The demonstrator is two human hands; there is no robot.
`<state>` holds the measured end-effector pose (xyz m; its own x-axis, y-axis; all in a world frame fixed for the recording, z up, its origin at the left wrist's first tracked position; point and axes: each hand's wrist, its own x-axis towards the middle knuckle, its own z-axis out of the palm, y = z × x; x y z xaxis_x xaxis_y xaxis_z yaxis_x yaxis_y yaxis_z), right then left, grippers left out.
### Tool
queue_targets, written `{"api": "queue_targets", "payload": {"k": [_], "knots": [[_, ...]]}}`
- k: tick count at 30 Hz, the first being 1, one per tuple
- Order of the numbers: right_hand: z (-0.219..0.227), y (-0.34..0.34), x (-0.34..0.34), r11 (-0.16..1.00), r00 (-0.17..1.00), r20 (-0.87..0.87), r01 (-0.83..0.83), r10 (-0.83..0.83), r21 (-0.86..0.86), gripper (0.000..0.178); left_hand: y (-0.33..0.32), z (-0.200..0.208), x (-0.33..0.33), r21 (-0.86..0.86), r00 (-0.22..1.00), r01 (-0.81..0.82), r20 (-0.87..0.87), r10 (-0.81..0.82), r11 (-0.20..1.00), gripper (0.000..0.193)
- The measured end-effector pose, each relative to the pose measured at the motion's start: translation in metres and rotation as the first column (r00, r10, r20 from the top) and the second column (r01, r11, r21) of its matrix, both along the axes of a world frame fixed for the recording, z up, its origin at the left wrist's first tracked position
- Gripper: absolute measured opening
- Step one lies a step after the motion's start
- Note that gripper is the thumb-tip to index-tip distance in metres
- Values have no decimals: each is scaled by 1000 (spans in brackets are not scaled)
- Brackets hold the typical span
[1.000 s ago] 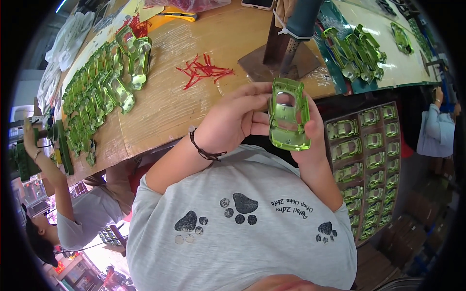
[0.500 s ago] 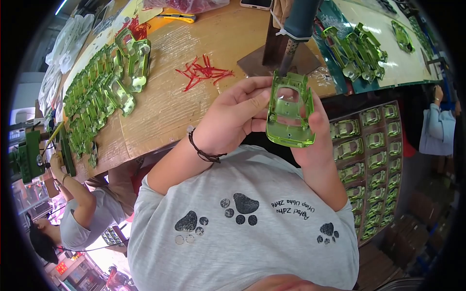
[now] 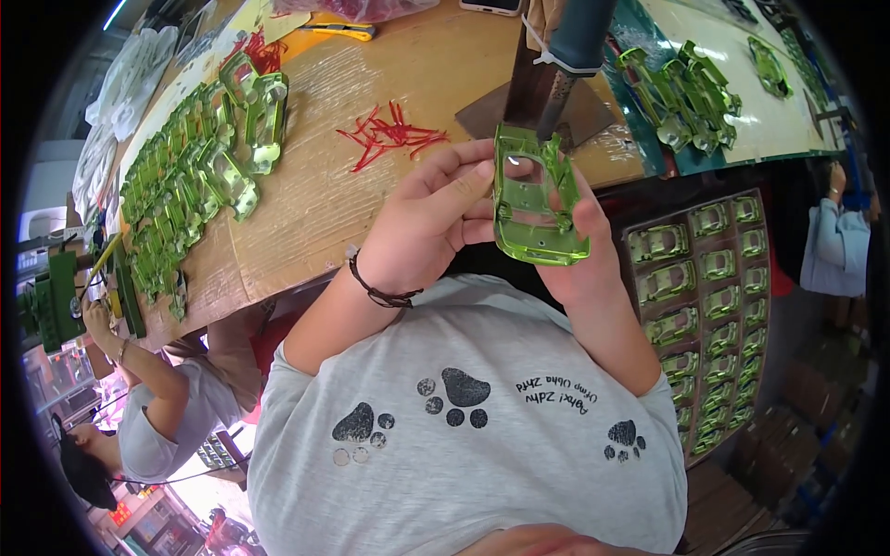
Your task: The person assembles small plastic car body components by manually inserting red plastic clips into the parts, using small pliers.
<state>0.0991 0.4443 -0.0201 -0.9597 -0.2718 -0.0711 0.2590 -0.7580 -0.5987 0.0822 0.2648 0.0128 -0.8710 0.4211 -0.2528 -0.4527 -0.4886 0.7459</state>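
Observation:
Both hands hold a clear green toy car body shell (image 3: 543,243), tilted beneath a mounted tool with a dark cylindrical handle and metal tip (image 3: 560,97). My left hand (image 3: 428,206) pinches its left edge between thumb and fingers. On the opposite side, my right hand (image 3: 591,248) grips the shell with fingers partly behind it. The tip ends at the shell's far end; whether the two touch, I cannot tell. Left of the tool, thin red strips (image 3: 389,136) lie in a loose pile on the table (image 3: 315,204).
More green shells (image 3: 190,167) crowd the table's left side, and another group (image 3: 681,97) lies at the right. A compartmented tray of shells (image 3: 705,287) stands low at my right. A yellow cutter (image 3: 345,31) lies at the back. Another person (image 3: 176,408) works at far left.
The car shell and both hands have shifted slightly left and toward the far side. The shell has turned a little, with its far end now left of the tip.

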Motion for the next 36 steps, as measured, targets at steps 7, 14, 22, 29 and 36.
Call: {"api": "queue_targets", "payload": {"k": [7,14,22,29,36], "knots": [[1,1,-1,994,997,-35,-75,73,-75,88,-1,3,4,-21,999,-24,-34,23,999,41],[5,1,-4,995,997,-5,-83,83,-50,90,-1,1,1,-7,999,-35,-26,35,999,42],[-9,3,5,999,999,35,-11,13,-53,82,-10,-5,2,-31,1000,25,-9,-25,999,42],[-41,81,-6,849,911,-254,399,-324,347,80,-76,13,38,-195,976,-119,-205,79,973,42],[-16,145,-58,-206,803,-595,587,24,783,50,-168,-4,60,-620,621,-784,-784,2,-36,48]]}}
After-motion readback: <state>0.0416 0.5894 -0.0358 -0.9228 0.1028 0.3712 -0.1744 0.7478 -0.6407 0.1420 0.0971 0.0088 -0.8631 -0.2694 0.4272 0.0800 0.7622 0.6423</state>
